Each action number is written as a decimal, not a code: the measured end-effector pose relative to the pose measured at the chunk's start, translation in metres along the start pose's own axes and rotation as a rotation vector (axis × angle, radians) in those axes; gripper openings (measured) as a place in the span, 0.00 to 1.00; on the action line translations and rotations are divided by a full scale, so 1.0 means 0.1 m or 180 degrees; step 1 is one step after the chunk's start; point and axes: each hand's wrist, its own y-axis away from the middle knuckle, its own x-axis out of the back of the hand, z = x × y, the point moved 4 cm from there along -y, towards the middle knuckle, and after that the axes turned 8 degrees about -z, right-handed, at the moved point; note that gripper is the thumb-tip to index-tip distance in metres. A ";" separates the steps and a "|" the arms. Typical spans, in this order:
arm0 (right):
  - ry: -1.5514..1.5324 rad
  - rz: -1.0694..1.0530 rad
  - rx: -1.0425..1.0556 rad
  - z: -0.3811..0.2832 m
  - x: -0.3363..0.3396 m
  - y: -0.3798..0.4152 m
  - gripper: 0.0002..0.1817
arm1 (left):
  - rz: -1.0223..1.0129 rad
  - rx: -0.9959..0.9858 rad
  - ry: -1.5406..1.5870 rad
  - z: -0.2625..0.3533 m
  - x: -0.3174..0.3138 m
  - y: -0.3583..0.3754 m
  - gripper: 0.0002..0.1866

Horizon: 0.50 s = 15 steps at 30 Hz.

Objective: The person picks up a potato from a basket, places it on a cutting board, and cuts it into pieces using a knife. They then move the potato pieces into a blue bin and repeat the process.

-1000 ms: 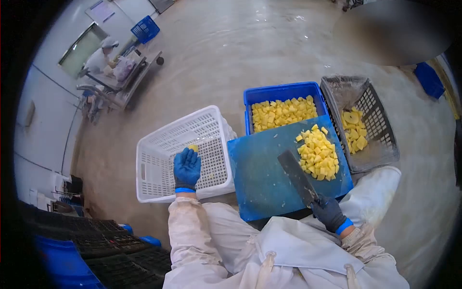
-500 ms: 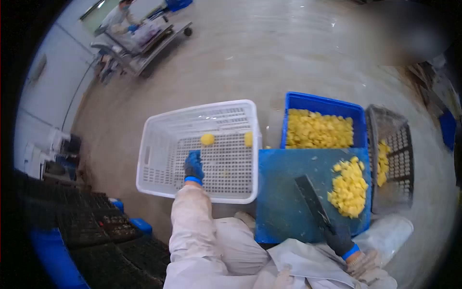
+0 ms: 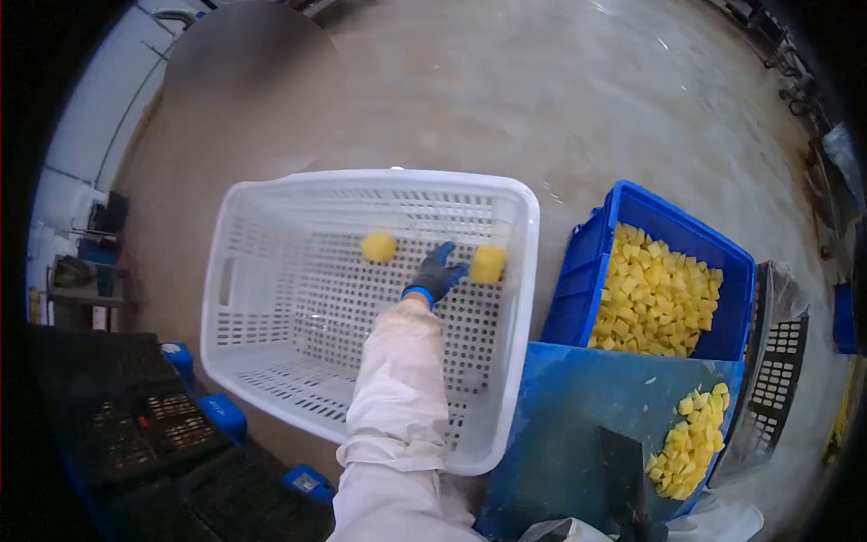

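Observation:
My left hand (image 3: 436, 273), in a dark blue glove, reaches into the white perforated basket (image 3: 271, 359) with its fingers spread. Its fingertips are close beside a round yellow piece (image 3: 488, 265), which looks like a peeled potato, at the basket's right side. Another such yellow potato (image 3: 378, 247) lies farther left on the basket floor. At the bottom edge my right hand (image 3: 642, 530), dark-gloved and mostly cut off, is closed around a knife (image 3: 623, 474) with a broad dark blade. That blade is over the blue cutting board (image 3: 564, 406). Cut yellow chunks (image 3: 691, 447) are heaped on the board's right side.
Behind the board stands a blue crate (image 3: 578, 271) holding many yellow cubes (image 3: 655, 294). A dark perforated crate (image 3: 777, 384) is to its right. Black crates (image 3: 117, 443) with blue parts line the lower left. Wet grey floor (image 3: 506, 99) stretches beyond.
My left hand has moved right inside the basket, toward the right-hand potato, and its fingers have spread. The view has shifted; my right hand with the knife now sits lower in the frame.

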 end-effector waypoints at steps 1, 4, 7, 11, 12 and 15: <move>-0.0004 -0.0040 -0.0021 0.01 0.03 -0.01 0.10 | 0.0004 -0.0359 -0.0833 -0.06 -0.26 -0.21 0.38; -0.0056 -0.0124 -0.0136 0.02 0.00 -0.02 0.10 | 0.0249 -0.0044 -0.2225 -0.10 -1.01 -0.45 0.42; -0.0099 -0.0117 -0.0230 0.01 0.01 0.05 0.10 | -0.0128 0.0764 -0.1675 0.21 -0.95 -0.24 0.42; -0.0189 0.0018 -0.0287 0.00 0.00 0.22 0.10 | 0.0592 0.0905 -0.1727 0.00 -0.60 0.06 0.40; -0.0223 0.0059 -0.0301 0.00 0.00 0.25 0.10 | 0.1051 0.0855 -0.1443 -0.10 -0.45 0.17 0.38; -0.0311 0.0192 -0.0305 -0.02 0.00 0.29 0.10 | 0.0914 0.0102 0.1351 0.09 0.08 0.50 0.27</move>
